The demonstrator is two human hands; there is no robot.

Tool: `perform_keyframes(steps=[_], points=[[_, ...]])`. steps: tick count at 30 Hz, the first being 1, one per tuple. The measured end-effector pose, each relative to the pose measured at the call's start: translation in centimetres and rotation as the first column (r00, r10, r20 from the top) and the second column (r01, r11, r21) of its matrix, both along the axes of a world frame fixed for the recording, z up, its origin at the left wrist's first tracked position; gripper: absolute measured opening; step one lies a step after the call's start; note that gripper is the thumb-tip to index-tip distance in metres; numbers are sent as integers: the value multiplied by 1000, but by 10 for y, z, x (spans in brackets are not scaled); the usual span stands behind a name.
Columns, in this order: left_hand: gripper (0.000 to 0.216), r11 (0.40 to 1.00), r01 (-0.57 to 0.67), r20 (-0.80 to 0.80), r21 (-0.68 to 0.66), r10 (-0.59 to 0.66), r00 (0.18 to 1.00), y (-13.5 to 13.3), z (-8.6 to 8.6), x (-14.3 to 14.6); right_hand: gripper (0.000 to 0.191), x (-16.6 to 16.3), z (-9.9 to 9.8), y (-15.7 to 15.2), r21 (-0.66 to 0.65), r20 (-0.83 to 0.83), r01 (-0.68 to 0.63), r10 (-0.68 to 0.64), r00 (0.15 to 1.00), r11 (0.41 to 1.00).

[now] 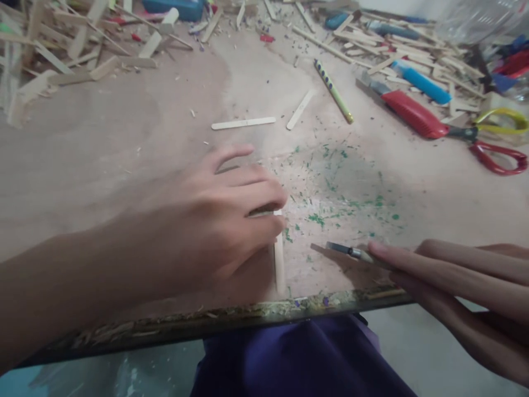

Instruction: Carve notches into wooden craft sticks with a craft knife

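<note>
My left hand (223, 220) lies near the board's front edge with fingers curled, pressing down on a wooden craft stick (279, 259) that points toward me. My right hand (450, 286) comes in from the right with fingers pinched on a small craft knife (349, 251); its blade tip points left, a short way from the stick. Green shavings (330, 204) are scattered on the board just beyond both hands.
Two loose sticks (243, 123) and a striped pencil (333, 91) lie mid-board. A red utility cutter (413, 114), blue cutter (424, 84) and red-and-yellow scissors (498, 143) sit at right. Stick piles (61, 49) crowd the far edge. The wooden board's front edge (206, 320) is over my lap.
</note>
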State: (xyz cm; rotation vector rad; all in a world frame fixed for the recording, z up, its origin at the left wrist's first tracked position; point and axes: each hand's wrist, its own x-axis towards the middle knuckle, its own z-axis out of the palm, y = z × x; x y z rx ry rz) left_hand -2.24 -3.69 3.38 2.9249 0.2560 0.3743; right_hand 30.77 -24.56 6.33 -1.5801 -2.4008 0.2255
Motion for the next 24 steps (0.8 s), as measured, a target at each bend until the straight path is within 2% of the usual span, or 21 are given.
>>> perform_keyframes(steps=[3,6,9,12,16,21,24], points=[[36,1000,13,21,-14,-13,1000,1,4,0,73,0,1,-2,15,17,10,-10,1000,1000],[36,991,37,24,-128,-34,999,1,6,-1,78,-1,1,-5,6,37,22,-22,999,1000],[38,980,39,69,-196,-26,997,2,9,-2,73,-3,-1,-6,-8,35,26,-25,999,1000],[24,980,-12,81,-200,29,996,5,6,-4,72,-7,-4,0,-34,-4,5,-6,1000,999],[42,984,58,25,-166,-54,998,7,-4,-3,74,-15,-7,13,-46,-34,-18,16,999,999],[39,988,44,-26,-147,-49,998,-4,-2,0,75,-21,-8,22,-85,-45,-56,52,998,995],[41,988,67,-13,-142,-70,997,-10,1,1,74,-18,-6,18,-54,50,-38,41,998,998]])
